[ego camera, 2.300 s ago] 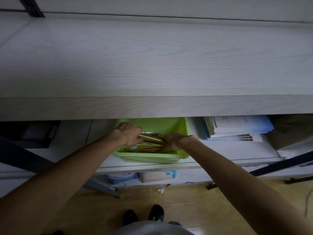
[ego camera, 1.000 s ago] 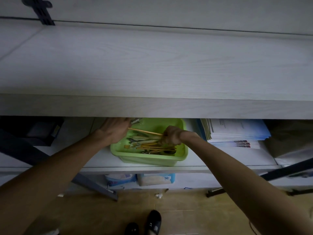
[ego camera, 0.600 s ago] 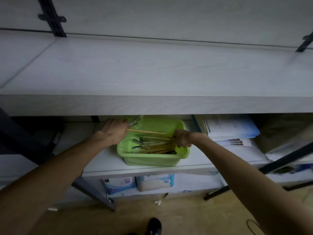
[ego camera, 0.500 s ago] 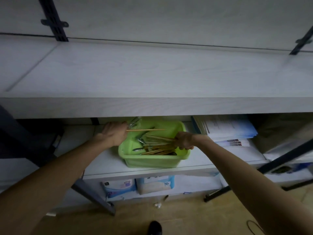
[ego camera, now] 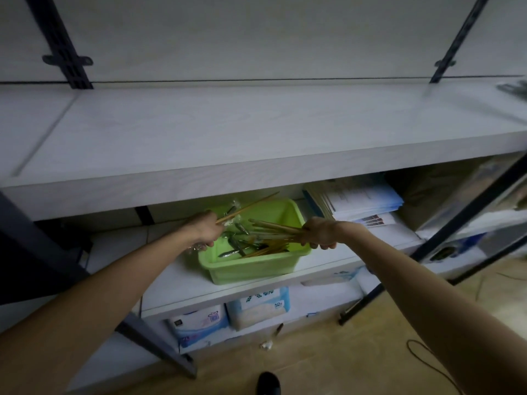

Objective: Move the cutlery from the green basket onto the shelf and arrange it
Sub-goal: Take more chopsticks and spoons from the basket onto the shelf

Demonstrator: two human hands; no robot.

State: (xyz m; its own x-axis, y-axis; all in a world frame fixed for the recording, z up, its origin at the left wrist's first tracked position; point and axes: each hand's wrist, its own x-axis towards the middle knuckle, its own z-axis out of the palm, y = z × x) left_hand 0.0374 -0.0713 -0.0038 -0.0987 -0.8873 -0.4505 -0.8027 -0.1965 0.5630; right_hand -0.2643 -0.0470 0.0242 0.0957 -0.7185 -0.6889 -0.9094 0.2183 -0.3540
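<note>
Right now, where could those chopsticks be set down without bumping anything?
The upper shelf is bare between the two black brackets. Below, a bare patch lies left of the green basket. Right of it is crowded by the stack of papers.

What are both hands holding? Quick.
Left hand: holding chopsticks.
Right hand: holding a bundle of chopsticks over the green basket.
</note>
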